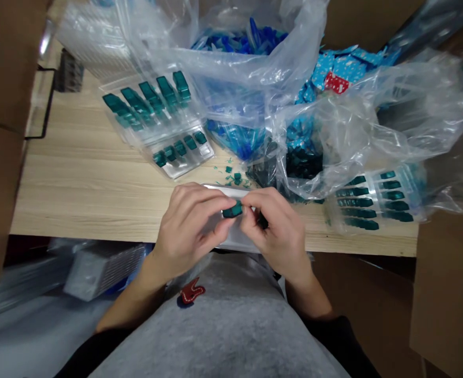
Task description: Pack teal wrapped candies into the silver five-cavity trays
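Between my two hands is a small dark-teal, see-through plastic piece (232, 210). My left hand (194, 223) grips it between thumb and forefinger. The fingertips of my right hand (274, 226) are pinched together at the piece's right end. Another dark piece (262, 220) shows partly under my right fingers; whether it is held I cannot tell. Below both hands lies a pale, shallow tray (237, 241), mostly hidden by them. Just beyond my fingers, teal scraps (237, 178) are scattered on the wooden table (85, 194).
To the left, an open clear blister pack (184, 164) holds several teal pieces. A second filled pack (377, 202) lies on the right. Clear bags stand at the back, one with blue pieces (239, 42), another with dark pieces (304, 163). Blue spotted wrappers (345, 65) lie behind.
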{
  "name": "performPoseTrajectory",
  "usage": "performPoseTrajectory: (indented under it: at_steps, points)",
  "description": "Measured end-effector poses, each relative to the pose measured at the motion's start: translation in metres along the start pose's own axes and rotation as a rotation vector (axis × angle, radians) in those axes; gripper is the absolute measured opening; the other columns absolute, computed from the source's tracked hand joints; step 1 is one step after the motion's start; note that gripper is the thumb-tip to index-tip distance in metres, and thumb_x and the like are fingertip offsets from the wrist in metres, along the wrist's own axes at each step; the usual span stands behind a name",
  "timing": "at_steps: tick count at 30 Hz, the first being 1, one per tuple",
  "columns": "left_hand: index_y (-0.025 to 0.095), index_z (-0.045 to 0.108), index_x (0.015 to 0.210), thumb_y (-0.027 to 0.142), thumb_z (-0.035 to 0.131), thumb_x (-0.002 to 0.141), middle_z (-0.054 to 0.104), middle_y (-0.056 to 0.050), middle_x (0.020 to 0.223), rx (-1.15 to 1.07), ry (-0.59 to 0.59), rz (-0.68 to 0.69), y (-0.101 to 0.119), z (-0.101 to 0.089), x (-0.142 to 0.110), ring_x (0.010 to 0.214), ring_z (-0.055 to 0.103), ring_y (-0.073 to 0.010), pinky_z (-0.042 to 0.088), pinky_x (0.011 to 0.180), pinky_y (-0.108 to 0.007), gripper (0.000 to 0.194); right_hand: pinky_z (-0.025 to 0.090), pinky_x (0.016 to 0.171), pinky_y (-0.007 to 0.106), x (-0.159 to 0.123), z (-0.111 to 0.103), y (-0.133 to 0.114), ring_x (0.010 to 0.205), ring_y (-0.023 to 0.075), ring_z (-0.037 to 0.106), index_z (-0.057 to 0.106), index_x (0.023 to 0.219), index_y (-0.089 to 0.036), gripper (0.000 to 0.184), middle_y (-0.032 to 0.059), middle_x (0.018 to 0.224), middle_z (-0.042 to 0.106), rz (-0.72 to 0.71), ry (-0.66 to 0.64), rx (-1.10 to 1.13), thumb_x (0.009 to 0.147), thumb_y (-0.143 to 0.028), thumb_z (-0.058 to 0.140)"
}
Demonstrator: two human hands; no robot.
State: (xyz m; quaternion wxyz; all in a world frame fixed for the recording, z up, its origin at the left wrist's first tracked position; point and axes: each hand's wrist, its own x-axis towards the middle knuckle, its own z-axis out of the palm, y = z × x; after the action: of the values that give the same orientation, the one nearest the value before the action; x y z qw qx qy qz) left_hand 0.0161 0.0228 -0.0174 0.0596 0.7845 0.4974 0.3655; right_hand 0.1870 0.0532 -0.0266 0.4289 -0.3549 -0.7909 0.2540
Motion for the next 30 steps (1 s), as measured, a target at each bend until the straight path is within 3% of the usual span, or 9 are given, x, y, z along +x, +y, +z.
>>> performPoseTrajectory:
  at_steps: [5, 7, 12, 16, 18, 20, 23, 27, 30]
  points:
    - [0.024, 0.052, 0.113, 0.013, 0.059, 0.092, 0.069, -0.006, 0.113, -0.240, 0.030, -0.063, 0.000, 0.009, -0.006, 0.108, 0.067, -0.0176, 0.057, 0.094, -0.039, 0.025, 0.052, 0.068, 0.025, -0.002, 0.004, -0.003, 0.077, 0.0129, 0.065, 0.054, 0.096, -0.020, 0.015, 0.0033, 0.087, 0.068, -0.088, 0.086, -0.263, 0.094, -0.006, 0.049]
    - [0.024, 0.051, 0.111, 0.015, 0.059, 0.093, 0.069, -0.004, 0.107, -0.307, 0.068, -0.084, 0.000, 0.014, -0.009, 0.104, 0.068, -0.0158, 0.058, 0.093, -0.038, 0.022, 0.052, 0.065, 0.026, -0.001, 0.005, -0.006, 0.075, 0.0131, 0.065, 0.052, 0.096, -0.021, 0.013, 0.0025, 0.085, 0.068, -0.078, 0.095, -0.285, 0.096, -0.009, 0.048]
    - [0.028, 0.054, 0.099, 0.019, 0.062, 0.090, 0.068, 0.002, 0.093, -0.219, 0.147, -0.033, 0.000, 0.022, -0.006, 0.093, 0.068, -0.0158, 0.061, 0.086, -0.039, 0.015, 0.049, 0.060, 0.025, 0.001, 0.007, -0.006, 0.070, 0.0123, 0.061, 0.050, 0.093, -0.023, 0.016, 0.0006, 0.080, 0.065, -0.051, 0.123, -0.277, 0.093, -0.006, 0.049]
    - [0.025, 0.056, 0.095, 0.013, 0.064, 0.086, 0.067, 0.002, 0.087, -0.286, 0.217, -0.050, 0.007, 0.013, -0.004, 0.092, 0.067, -0.0152, 0.060, 0.086, -0.035, 0.017, 0.048, 0.064, 0.027, 0.005, -0.004, 0.014, 0.071, 0.0140, 0.059, 0.051, 0.086, -0.023, 0.019, 0.0007, 0.077, 0.061, 0.092, 0.330, -0.360, 0.088, -0.004, 0.049]
    - [0.024, 0.057, 0.098, 0.013, 0.064, 0.088, 0.066, 0.001, 0.088, -0.405, 0.273, -0.144, 0.011, 0.005, -0.006, 0.090, 0.066, -0.0139, 0.059, 0.085, -0.032, 0.016, 0.048, 0.064, 0.029, 0.006, -0.012, 0.025, 0.070, 0.0154, 0.058, 0.054, 0.083, -0.023, 0.016, 0.0009, 0.076, 0.059, 0.222, 0.435, -0.358, 0.088, -0.008, 0.051]
    - [0.024, 0.058, 0.104, 0.019, 0.065, 0.092, 0.066, 0.000, 0.092, -0.566, 0.263, -0.306, 0.013, 0.000, -0.008, 0.087, 0.066, -0.0132, 0.060, 0.081, -0.031, 0.015, 0.047, 0.063, 0.029, 0.007, -0.018, 0.030, 0.068, 0.0144, 0.058, 0.057, 0.083, -0.022, 0.012, 0.0002, 0.077, 0.060, 0.288, 0.367, -0.238, 0.091, -0.014, 0.053]
    - [0.027, 0.060, 0.106, 0.034, 0.069, 0.091, 0.066, -0.001, 0.096, -0.752, 0.170, -0.504, 0.012, -0.002, -0.009, 0.078, 0.067, -0.0136, 0.061, 0.070, -0.030, 0.019, 0.047, 0.064, 0.026, 0.009, -0.016, 0.027, 0.067, 0.0117, 0.057, 0.056, 0.080, -0.021, 0.014, -0.0025, 0.074, 0.059, 0.274, 0.196, -0.068, 0.094, -0.019, 0.058]
    - [0.030, 0.066, 0.101, 0.044, 0.073, 0.087, 0.067, 0.000, 0.087, -0.957, 0.098, -0.600, 0.008, -0.002, -0.006, 0.067, 0.067, -0.0135, 0.062, 0.062, -0.030, 0.021, 0.052, 0.072, 0.028, 0.013, -0.007, 0.020, 0.081, 0.0132, 0.064, 0.064, 0.094, -0.020, 0.015, 0.0010, 0.088, 0.066, 0.208, 0.219, -0.044, 0.094, -0.009, 0.054]
    - [0.030, 0.069, 0.099, 0.048, 0.072, 0.086, 0.069, 0.000, 0.088, -1.113, 0.086, -0.636, 0.006, -0.002, -0.003, 0.070, 0.069, -0.0129, 0.064, 0.067, -0.029, 0.022, 0.055, 0.076, 0.028, 0.014, -0.008, 0.013, 0.086, 0.0137, 0.067, 0.069, 0.097, -0.021, 0.018, 0.0018, 0.092, 0.072, 0.154, 0.186, 0.007, 0.095, -0.009, 0.056]
